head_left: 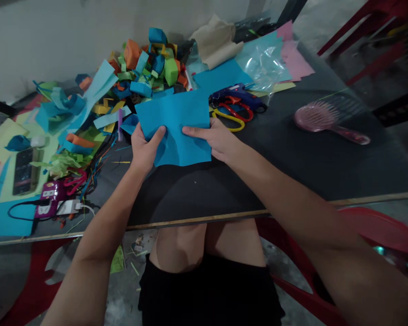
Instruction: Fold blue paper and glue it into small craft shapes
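Observation:
A sheet of blue paper (177, 113) is held up above the dark table (190, 194), slightly bent along its middle. My left hand (144, 147) grips its left side, thumb on the near face and fingers behind. On the right side my right hand (219, 139) pinches it the same way, the thumb pointing inward. Fingers behind the paper are mostly hidden. Just beyond my right hand lie scissors with yellow handles (231, 122), scissors with red handles (245, 111) and a dark blue glue gun (240, 96).
Folded paper pieces (156, 63) in several colours heap up by the wall. To the left lie a phone (23, 171), a purple power strip (51, 194) with cables, and paper scraps. A pink hairbrush (314, 117) rests on the right. Clear plastic (265, 61) covers paper at the back.

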Demonstrator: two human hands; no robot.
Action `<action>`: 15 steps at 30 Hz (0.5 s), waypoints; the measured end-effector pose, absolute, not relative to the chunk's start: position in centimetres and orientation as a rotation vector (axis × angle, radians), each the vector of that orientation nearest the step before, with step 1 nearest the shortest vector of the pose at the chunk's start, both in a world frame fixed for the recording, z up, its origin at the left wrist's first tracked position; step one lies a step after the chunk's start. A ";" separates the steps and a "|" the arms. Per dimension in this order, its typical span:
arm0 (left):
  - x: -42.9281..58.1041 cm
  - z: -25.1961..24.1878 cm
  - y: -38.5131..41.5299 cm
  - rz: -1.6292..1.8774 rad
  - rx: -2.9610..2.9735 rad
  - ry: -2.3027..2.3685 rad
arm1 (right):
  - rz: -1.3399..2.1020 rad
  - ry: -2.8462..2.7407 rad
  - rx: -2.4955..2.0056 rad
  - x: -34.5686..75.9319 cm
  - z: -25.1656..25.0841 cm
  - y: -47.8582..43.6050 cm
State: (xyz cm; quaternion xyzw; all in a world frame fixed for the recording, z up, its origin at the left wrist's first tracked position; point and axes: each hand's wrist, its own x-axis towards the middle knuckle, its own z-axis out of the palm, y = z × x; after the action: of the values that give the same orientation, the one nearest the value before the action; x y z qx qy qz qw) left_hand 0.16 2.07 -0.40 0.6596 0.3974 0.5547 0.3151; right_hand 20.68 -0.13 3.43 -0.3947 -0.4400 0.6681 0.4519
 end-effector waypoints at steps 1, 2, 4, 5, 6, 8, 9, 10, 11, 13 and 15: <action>0.2 -0.2 2.0 1.471 1.774 1.069 | 1.647 -1.092 -0.976 20.7 3.4 -0.1; 0.2 0.0 1.8 1.490 1.816 1.102 | 1.640 -1.096 -0.977 20.7 3.3 -0.1; 0.1 0.7 1.5 1.566 1.913 1.210 | 1.625 -1.095 -0.975 20.8 3.2 0.0; 0.0 1.0 1.3 1.618 1.961 1.286 | 1.620 -1.088 -0.970 20.8 3.2 -0.1; -0.1 1.3 1.0 1.671 2.010 1.366 | 1.616 -1.079 -0.965 20.7 3.2 -0.1; -0.1 1.8 0.6 1.721 2.146 1.490 | 1.615 -1.073 -0.956 20.7 3.3 -0.3; -0.1 1.9 0.4 1.710 2.231 1.525 | 1.608 -1.079 -0.955 20.6 3.3 -0.4; 0.0 2.1 0.2 1.675 2.320 1.544 | 1.595 -1.089 -0.956 20.5 3.4 -0.5; 0.1 2.1 0.0 1.629 2.402 1.553 | 1.580 -1.101 -0.957 20.4 3.5 -0.6; 0.5 2.2 -0.4 1.558 2.527 1.557 | 1.559 -1.122 -0.958 20.2 3.7 -0.9; 0.8 2.2 -0.7 1.562 2.621 1.542 | 1.550 -1.138 -0.956 20.0 3.9 -1.1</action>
State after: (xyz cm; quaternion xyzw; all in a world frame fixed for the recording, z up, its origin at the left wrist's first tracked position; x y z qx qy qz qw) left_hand 0.83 -0.68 2.24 0.7594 0.4468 0.4524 -0.1380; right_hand 20.03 -1.06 3.85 -0.3913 -0.4660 0.6343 0.4769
